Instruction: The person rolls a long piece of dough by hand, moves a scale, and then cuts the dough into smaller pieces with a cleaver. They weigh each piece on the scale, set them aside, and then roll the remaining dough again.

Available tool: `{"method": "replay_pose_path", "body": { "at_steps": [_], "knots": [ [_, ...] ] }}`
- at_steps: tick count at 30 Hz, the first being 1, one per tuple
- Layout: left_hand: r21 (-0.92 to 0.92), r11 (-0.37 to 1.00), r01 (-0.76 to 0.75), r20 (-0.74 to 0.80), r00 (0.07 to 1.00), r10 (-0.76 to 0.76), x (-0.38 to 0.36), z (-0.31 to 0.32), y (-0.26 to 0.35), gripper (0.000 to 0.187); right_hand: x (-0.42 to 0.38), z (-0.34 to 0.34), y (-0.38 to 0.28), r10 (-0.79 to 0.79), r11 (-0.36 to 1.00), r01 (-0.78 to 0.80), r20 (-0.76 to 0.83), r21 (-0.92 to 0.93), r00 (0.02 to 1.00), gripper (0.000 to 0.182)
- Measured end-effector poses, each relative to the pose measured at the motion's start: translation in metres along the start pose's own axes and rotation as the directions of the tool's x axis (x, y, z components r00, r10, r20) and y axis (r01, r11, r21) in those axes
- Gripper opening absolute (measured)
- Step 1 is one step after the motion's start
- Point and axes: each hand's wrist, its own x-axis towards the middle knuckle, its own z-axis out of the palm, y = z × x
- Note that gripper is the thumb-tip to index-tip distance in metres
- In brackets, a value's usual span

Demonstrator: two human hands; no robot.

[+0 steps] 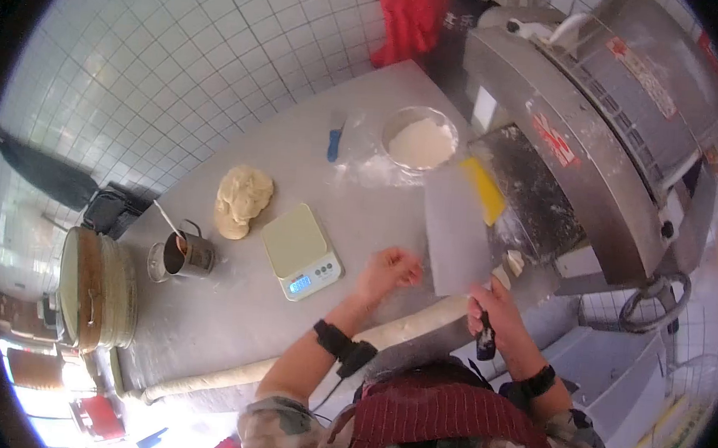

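My right hand (496, 310) grips the black handle of a cleaver. Its broad pale blade (456, 231) points away from me over the metal worktop. To its left is my left hand (390, 272), fingers curled in; whether anything is inside them I cannot make out. Left of that hand stands a kitchen scale (300, 253) with a lit display and a bare platform. Farther left, a lump of dough (242, 201) rests on the worktop (359, 216). A metal bowl of flour (421, 139) is beyond the blade, and a yellow sheet-like piece (484, 191) lies beside it.
A large dough-rolling machine (565, 138) fills the right side. At the left are a metal cup (197, 254) with a utensil in it and stacked round containers (96, 289). A blue-handled tool (333, 145) lies near the back. A padded roll (419, 324) edges the front.
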Motion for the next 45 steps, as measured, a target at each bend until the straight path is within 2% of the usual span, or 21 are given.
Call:
{"method": "replay_pose_path", "body": {
  "at_steps": [2, 4, 6, 7, 9, 10, 15, 16, 18, 21, 23, 24, 25, 26, 28, 29, 30, 34, 37, 43, 45],
  "knots": [
    [0.327, 0.931, -0.16, -0.103, 0.974, 0.203, 0.036, -0.037, 0.022, 0.025, 0.0, -0.001, -0.01, 0.004, 1.0, -0.004, -0.012, 0.025, 1.0, 0.012],
    [0.626, 0.752, -0.209, -0.298, 0.826, 0.478, 0.094, -0.086, 0.022, 0.032, -0.002, -0.001, -0.019, -0.007, 1.0, 0.009, -0.039, 0.029, 0.999, 0.012],
    [0.825, 0.565, 0.025, -0.384, 0.758, 0.527, 0.111, -0.101, 0.064, 0.037, -0.002, -0.003, -0.02, -0.032, 0.999, 0.031, -0.036, -0.03, 0.999, 0.012],
    [0.825, 0.565, 0.011, -0.378, 0.753, 0.539, 0.12, -0.109, 0.073, 0.037, -0.004, -0.006, -0.019, -0.05, 0.996, 0.046, -0.045, -0.078, 0.998, 0.013],
    [0.843, 0.445, 0.302, -0.515, 0.691, 0.508, 0.152, -0.126, 0.09, 0.037, -0.006, -0.009, -0.016, -0.048, 0.995, 0.04, -0.088, -0.092, 0.995, 0.013],
    [0.852, 0.446, 0.276, -0.498, 0.69, 0.525, 0.169, -0.135, 0.097, 0.037, -0.006, -0.011, -0.016, -0.044, 0.989, 0.034, -0.069, -0.143, 0.997, 0.013],
    [0.767, 0.427, 0.48, -0.641, 0.609, 0.467, 0.214, -0.156, 0.102, 0.038, -0.002, -0.02, -0.025, -0.029, 0.965, 0.003, -0.096, -0.261, 0.995, 0.015],
    [0.768, 0.428, 0.476, -0.639, 0.618, 0.458, 0.222, -0.161, 0.1, 0.038, 0.001, -0.019, -0.026, -0.04, 0.961, 0.008, -0.11, -0.278, 0.993, 0.016],
    [0.838, 0.248, 0.486, -0.525, 0.594, 0.61, 0.234, -0.173, 0.092, 0.033, 0.005, -0.015, -0.026, -0.031, 0.957, -0.009, -0.133, -0.29, 0.991, 0.017],
    [0.821, 0.293, 0.489, -0.57, 0.685, 0.454, 0.214, -0.172, 0.108, 0.028, 0.021, -0.005, -0.032, -0.022, 0.939, -0.026, -0.134, -0.344, 0.991, 0.018],
    [0.825, 0.314, 0.47, -0.566, 0.676, 0.473, 0.202, -0.181, 0.107, 0.027, 0.034, 0.002, -0.035, -0.079, 0.943, 0.053, -0.067, -0.329, 0.995, 0.017],
    [0.712, 0.649, 0.269, -0.604, 0.706, 0.37, 0.181, -0.177, 0.113, 0.029, 0.039, 0.01, -0.038, -0.08, 0.943, 0.054, -0.067, -0.328, 0.995, 0.017],
    [0.463, 0.885, 0.051, -0.602, 0.751, 0.272, 0.159, -0.174, 0.116, 0.031, 0.045, 0.019, -0.042, -0.107, 0.952, 0.081, -0.074, -0.295, 0.991, 0.017],
    [0.287, 0.954, -0.092, -0.514, 0.825, 0.234, 0.139, -0.171, 0.11, 0.037, 0.049, 0.028, -0.043, -0.134, 0.959, 0.108, -0.081, -0.261, 0.988, 0.018],
    [0.036, 0.969, -0.243, -0.244, 0.939, 0.244, 0.071, -0.137, 0.1, 0.043, 0.058, 0.041, -0.042, -0.178, 0.959, 0.157, -0.069, -0.234, 0.982, 0.018],
    [-0.134, 0.968, -0.212, -0.199, 0.963, 0.183, 0.039, -0.114, 0.092, 0.051, 0.062, 0.047, -0.04, -0.217, 0.957, 0.199, -0.064, -0.209, 0.974, 0.018],
    [-0.323, 0.94, -0.11, -0.004, 0.993, 0.115, 0.023, -0.108, 0.069, 0.057, 0.067, 0.051, -0.038, -0.226, 0.958, 0.212, -0.053, -0.193, 0.973, 0.018],
    [-0.561, 0.826, 0.06, 0.263, 0.959, 0.109, -0.052, -0.046, 0.015, 0.058, 0.07, 0.072, -0.032, -0.249, 0.959, 0.241, -0.031, -0.151, 0.968, 0.02],
    [-0.592, 0.793, 0.143, 0.32, 0.945, 0.069, -0.076, -0.029, -0.001, 0.058, 0.061, 0.082, -0.025, -0.263, 0.958, 0.262, 0.01, -0.118, 0.965, 0.02],
    [-0.55, 0.831, 0.08, 0.234, 0.97, 0.061, -0.094, -0.014, -0.013, 0.052, 0.042, 0.096, -0.009, -0.271, 0.956, 0.274, 0.037, -0.107, 0.962, 0.022],
    [-0.534, 0.845, -0.028, 0.186, 0.971, 0.15, -0.088, -0.016, -0.012, 0.052, 0.035, 0.096, 0.0, -0.243, 0.956, 0.248, 0.055, -0.157, 0.969, 0.017]
  ]
}}
